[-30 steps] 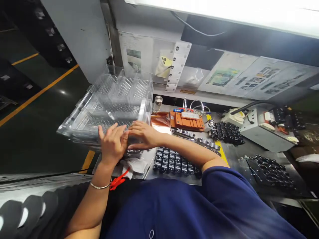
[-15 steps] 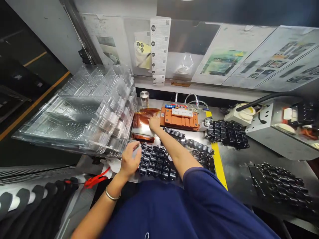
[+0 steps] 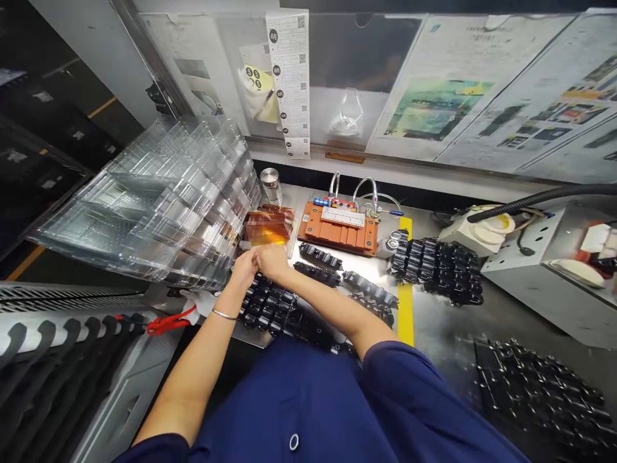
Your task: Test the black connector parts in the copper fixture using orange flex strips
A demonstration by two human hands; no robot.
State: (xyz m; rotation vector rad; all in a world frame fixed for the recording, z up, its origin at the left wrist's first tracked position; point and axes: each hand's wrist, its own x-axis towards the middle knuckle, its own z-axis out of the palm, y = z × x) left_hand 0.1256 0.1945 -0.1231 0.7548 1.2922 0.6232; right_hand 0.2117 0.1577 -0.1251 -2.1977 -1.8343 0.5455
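My left hand (image 3: 245, 269) and my right hand (image 3: 272, 260) are together, fingertips meeting, at the near edge of the amber film sheets (image 3: 270, 230). Both hands have their fingers closed in a pinch. What lies between the fingertips is hidden or too small to make out. Rows of black moulded plastic parts (image 3: 270, 305) lie just below the hands. To the right of the film sits an orange fixture (image 3: 340, 236) with metal hoses and a white strip on top. Short black part strips (image 3: 321, 256) lie in front of it.
Clear plastic trays (image 3: 159, 199) are stacked high at left, beside a lidded glass jar (image 3: 271, 185). More black parts (image 3: 436, 267) lie right of the yellow tape (image 3: 405, 315), near a grey machine (image 3: 554, 270). Red-handled pliers (image 3: 168, 321) hang at lower left.
My right hand has come back from the top of the amber film towards me. My left hand has moved forward to meet it, its fingers now closed. The view has shifted slightly.
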